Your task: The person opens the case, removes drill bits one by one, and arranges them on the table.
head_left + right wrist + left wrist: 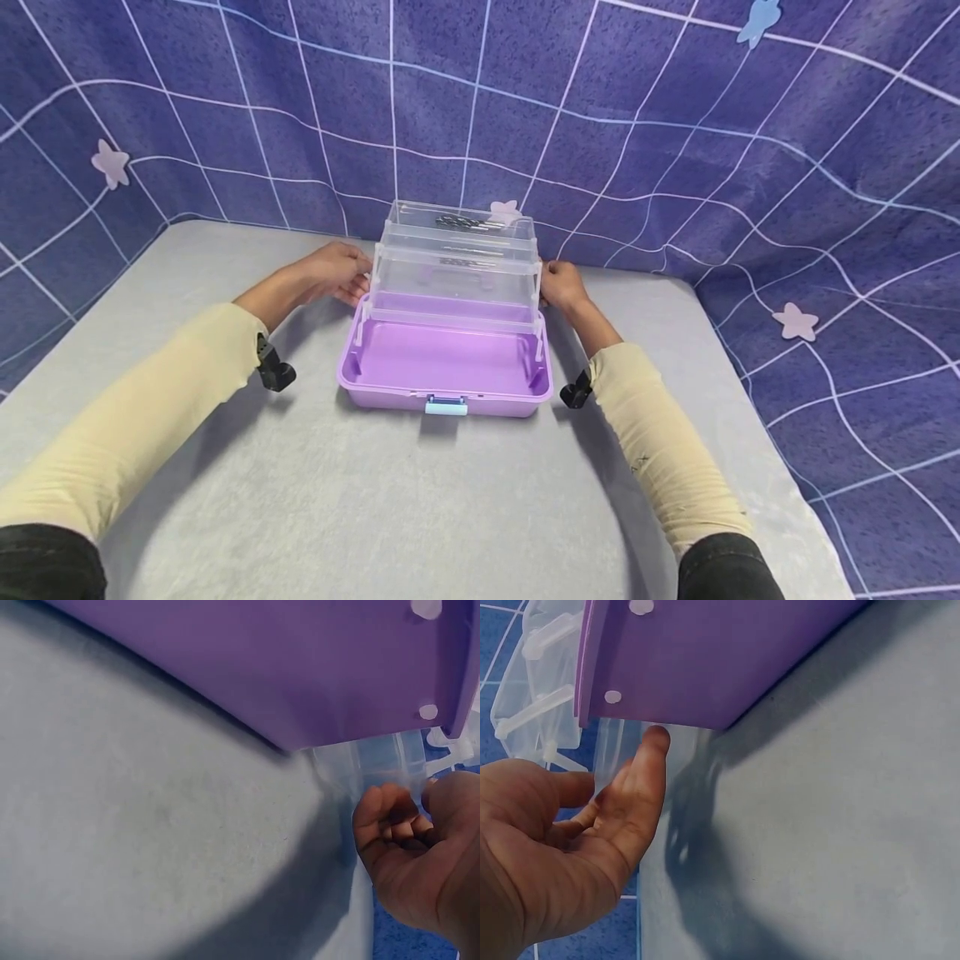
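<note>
A purple toolbox [442,402] stands on the table, its clear stepped trays [453,287] raised above the back of the base. Several drill bits [468,223] lie in the top tray, with more thin bits in a tray below. At the box's rear left corner, my left hand [339,271] holds the edge of the clear lid [609,754] between thumb and fingers. On the opposite side, my right hand [561,285] grips the lid with curled fingers. Most of the lid is hidden behind the box. A light blue latch [446,407] hangs at the front.
The grey tabletop [375,517] extends around the box. A blue-purple curtain [525,100] with grid lines and stars hangs close behind the table and along its sides. White plastic hinge arms [536,712] link the trays to the base.
</note>
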The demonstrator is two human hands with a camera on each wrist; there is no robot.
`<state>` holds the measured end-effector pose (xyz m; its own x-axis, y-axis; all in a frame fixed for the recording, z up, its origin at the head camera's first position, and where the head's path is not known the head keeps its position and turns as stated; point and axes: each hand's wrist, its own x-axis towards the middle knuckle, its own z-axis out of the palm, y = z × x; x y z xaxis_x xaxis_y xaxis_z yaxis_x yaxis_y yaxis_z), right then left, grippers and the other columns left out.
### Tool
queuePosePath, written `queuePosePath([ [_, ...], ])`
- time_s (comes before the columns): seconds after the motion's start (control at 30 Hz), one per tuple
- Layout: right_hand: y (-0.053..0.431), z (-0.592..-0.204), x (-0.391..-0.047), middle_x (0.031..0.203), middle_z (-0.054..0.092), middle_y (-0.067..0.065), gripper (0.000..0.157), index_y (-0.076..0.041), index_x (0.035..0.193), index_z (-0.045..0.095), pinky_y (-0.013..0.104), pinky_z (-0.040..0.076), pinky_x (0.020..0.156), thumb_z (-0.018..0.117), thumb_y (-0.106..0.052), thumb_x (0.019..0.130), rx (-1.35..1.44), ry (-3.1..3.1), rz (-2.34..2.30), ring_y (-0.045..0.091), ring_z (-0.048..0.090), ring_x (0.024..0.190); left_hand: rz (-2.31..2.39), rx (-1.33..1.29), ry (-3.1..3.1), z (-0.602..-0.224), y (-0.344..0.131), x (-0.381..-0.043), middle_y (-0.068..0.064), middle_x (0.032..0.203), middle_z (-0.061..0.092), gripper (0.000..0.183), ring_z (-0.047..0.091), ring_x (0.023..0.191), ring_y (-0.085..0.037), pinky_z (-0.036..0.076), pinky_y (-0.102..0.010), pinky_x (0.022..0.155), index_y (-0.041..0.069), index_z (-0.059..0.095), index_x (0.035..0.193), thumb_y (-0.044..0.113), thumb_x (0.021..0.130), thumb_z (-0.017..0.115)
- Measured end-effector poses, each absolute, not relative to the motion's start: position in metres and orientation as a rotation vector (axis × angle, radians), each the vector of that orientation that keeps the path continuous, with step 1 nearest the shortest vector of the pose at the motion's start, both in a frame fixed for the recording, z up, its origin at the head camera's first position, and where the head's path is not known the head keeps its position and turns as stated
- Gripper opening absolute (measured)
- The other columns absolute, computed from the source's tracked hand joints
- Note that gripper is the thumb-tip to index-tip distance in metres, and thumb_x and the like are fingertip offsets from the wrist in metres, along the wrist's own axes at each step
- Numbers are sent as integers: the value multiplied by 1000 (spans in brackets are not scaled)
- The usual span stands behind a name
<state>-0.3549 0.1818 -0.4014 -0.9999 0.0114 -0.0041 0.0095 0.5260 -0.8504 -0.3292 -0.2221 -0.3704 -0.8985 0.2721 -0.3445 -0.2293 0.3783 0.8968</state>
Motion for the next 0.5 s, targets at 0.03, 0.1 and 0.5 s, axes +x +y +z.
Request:
queuePosePath([
  [0.03, 182, -401, -354, 55, 50, -5, 44, -9, 80, 56, 22, 45, 57, 49, -28, 118, -17, -2741, 1535, 14, 56, 53, 1533, 38, 2214, -371, -222, -328, -2, 79, 65, 17, 65, 67, -9, 66, -28, 68, -3, 51, 123, 11, 119, 42],
  [0.1, 182, -401, -352, 58, 52, -6, 40, -7, 83, 58, 22, 50, 57, 50, -25, 117, -10, -2734, 1552, 12, 57, 54, 1528, 41, 2234, -373, -223, -326, -2, 81, 64, 20, 64, 68, -9, 66, -28, 68, -5, 50, 127, 11, 119, 41],
  [0.5, 192, -392, -344, 83, 64, 3, 32, 2, 106, 65, 25, 62, 63, 52, -24, 120, 48, -2698, 1667, 11, 63, 69, 1510, 37, 2318, -376, -220, -302, -13, 109, 63, 78, 67, 84, -11, 66, -27, 79, -13, 15, 172, 47, 123, 25],
])
